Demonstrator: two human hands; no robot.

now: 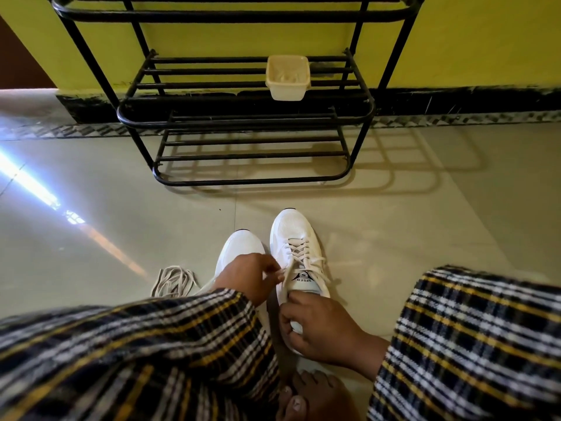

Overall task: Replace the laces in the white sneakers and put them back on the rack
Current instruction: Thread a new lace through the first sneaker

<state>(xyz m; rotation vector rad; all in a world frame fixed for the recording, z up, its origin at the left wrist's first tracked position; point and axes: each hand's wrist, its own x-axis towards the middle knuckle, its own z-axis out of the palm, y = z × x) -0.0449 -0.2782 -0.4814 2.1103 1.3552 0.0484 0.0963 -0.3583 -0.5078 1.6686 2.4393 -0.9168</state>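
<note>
Two white sneakers stand side by side on the tiled floor, well short of the black metal rack (243,117) against the yellow wall; both must end up on it. Largest first: the rack carries a cream plastic tub (287,77) on its middle tier, so plan a placement on bare bars, since a shoe pushed against the tub could likely knock it off.

The right sneaker (296,247) shows crossed lacing through its eyelets. The left sneaker (239,247) sits touching or just beside it, and your forearm hides its eyelets, so its lacing state cannot be confirmed.

Your right hand (318,326) grips the heel collar of the right sneaker, fingers curled over the rim. If this grip slackens while you pull, the shoe will probably slide on the smooth tile and the tension will go uneven.

Your left hand (252,278) pinches a lace end (287,270) at the upper eyelets. Pulling one end alone risks leaving unequal tails or drawing the lace out of an eyelet.

A loose bundle of laces (174,282) lies on the floor just left of your left forearm. Keep it separate from the lace in use; mixing the two would undo the replacement.
</note>
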